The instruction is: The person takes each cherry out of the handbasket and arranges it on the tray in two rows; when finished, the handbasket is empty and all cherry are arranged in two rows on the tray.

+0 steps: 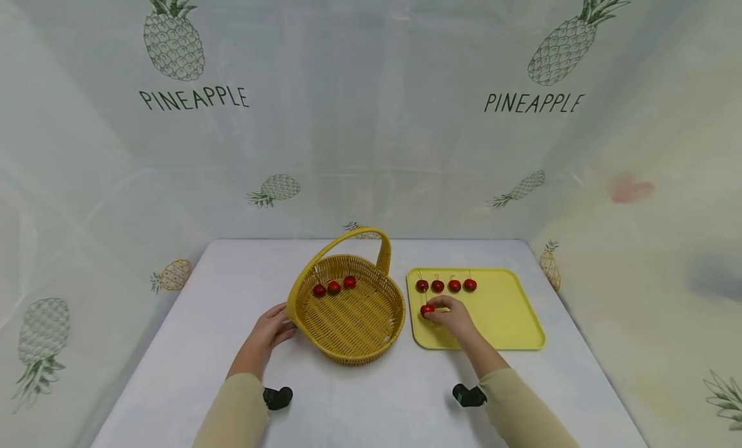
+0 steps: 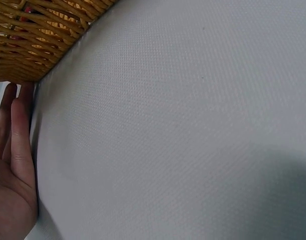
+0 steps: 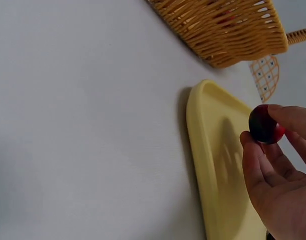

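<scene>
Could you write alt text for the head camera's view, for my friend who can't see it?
A person's right hand pinches a red cherry over a yellow tray, where four more cherries lie in a row. The left hand is at the side of a round wicker basket holding three cherries.

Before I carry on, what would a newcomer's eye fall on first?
Likely the handled yellow basket on the table, with three red cherries inside. Next, the yellow tray right of it: four cherries sit in a row there, and the right hand pinches another cherry above it.
</scene>
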Motion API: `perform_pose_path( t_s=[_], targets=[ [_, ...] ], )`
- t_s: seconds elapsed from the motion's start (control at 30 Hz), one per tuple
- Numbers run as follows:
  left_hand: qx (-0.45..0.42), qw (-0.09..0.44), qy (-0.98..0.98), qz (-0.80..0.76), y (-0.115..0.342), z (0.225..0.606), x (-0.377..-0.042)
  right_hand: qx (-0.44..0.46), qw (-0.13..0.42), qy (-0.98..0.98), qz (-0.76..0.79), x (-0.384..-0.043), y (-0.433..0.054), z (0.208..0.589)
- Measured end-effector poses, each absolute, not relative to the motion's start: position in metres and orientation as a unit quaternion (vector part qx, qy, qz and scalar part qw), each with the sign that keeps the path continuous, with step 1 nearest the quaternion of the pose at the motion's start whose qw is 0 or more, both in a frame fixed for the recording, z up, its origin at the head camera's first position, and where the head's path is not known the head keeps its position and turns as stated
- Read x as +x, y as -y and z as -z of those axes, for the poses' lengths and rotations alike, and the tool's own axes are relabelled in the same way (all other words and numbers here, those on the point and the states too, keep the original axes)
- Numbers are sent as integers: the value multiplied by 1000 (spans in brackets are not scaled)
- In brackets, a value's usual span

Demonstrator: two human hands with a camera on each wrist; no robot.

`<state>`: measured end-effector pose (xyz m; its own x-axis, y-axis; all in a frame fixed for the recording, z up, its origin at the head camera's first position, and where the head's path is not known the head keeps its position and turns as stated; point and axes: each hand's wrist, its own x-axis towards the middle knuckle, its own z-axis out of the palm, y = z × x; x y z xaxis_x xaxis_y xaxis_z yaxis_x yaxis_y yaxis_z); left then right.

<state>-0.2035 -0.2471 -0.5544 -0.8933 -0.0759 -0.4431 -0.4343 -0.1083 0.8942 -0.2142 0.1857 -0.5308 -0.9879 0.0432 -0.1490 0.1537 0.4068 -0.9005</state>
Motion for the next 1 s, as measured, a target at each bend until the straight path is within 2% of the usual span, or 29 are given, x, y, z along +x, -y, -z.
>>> perform_pose_path(
  t_s=[0.37,1.0],
  targets=[
    [-203,124,-648,-724,245,557,-204,82,65,-811,576,-208,-182,542],
    [-186,118,-641,-735,247,556,-204,99,61,-824,555,-217,-177,544]
  ],
)
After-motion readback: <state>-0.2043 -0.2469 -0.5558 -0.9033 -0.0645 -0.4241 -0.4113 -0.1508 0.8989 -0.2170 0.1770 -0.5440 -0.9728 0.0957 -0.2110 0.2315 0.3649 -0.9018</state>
